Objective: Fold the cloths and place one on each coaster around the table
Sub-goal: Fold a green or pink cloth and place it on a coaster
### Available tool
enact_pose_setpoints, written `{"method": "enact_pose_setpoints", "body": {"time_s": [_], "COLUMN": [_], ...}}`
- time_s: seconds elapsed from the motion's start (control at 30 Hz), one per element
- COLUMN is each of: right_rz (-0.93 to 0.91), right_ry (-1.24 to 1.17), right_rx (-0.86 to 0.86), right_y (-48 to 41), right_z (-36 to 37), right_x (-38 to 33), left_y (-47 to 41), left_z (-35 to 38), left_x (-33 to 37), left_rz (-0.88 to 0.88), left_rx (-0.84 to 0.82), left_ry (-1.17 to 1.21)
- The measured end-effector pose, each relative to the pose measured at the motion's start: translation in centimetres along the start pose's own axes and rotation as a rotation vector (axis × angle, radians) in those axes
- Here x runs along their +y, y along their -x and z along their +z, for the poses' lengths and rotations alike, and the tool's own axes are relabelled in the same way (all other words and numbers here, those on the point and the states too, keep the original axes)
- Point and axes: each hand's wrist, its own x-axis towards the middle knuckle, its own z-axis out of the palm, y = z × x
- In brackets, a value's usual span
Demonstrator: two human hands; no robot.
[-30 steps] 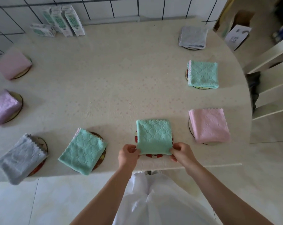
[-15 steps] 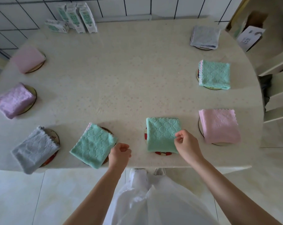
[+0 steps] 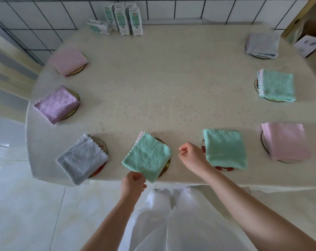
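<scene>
Folded cloths lie on round coasters around the cream table. A tilted green cloth sits askew on its dark coaster at the near edge. My left hand is at this cloth's near corner, fingers pinched on its edge. A second green cloth lies square on a red coaster to the right. My right hand hovers between the two green cloths, loosely curled and holding nothing.
Other folded cloths on coasters: grey, purple and pink on the left; grey, green and pink on the right. Several cartons stand at the back by the tiled wall.
Both hands let go of the right green cloth and moved left. My left hand went to the near corner of the tilted green cloth. My view shifted left.
</scene>
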Motion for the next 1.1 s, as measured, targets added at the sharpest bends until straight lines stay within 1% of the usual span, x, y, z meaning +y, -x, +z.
{"method": "enact_pose_setpoints", "body": {"time_s": [0.1, 0.3, 0.47, 0.57, 0.63, 0.77, 0.87, 1.0, 1.1], "right_rz": [-0.009, 0.02, 0.047, 0.065, 0.099, 0.171, 0.193, 0.133, 0.151], "right_ry": [0.063, 0.104, 0.094, 0.093, 0.077, 0.003, -0.102, -0.296, -0.44], "right_rx": [-0.03, -0.07, -0.066, -0.094, -0.113, -0.212, -0.256, -0.171, -0.108], "right_y": [-0.7, -2.0, -2.1, -2.0, -2.4, -3.0, -2.9, -1.6, -0.2], "right_z": [1.5, 2.5, 2.5, 2.4, 2.5, 2.5, 2.2, 1.8, 1.6], "right_x": [-2.1, -4.5, -5.3, -5.3, -5.1, -4.6, -4.4, -4.0, -3.4], "left_y": [-0.5, -0.4, 0.0, 0.4, 0.5, 0.8, 0.9, 0.7, -0.1], "left_z": [-0.9, 0.0, 0.9, 1.2, 1.2, 0.6, -0.1, -0.9, -1.6], "left_x": [-0.7, -0.3, 0.0, 0.3, 0.3, 0.2, 0.3, 1.4, 2.7], "left_rz": [-0.088, -0.215, -0.333, -0.359, -0.341, -0.284, -0.18, 0.001, 0.116], "left_rx": [-0.05, -0.15, -0.158, -0.149, -0.148, -0.133, -0.099, -0.04, 0.02], "left_ry": [0.055, 0.297, 0.465, 0.555, 0.56, 0.558, 0.541, 0.493, 0.371]}}
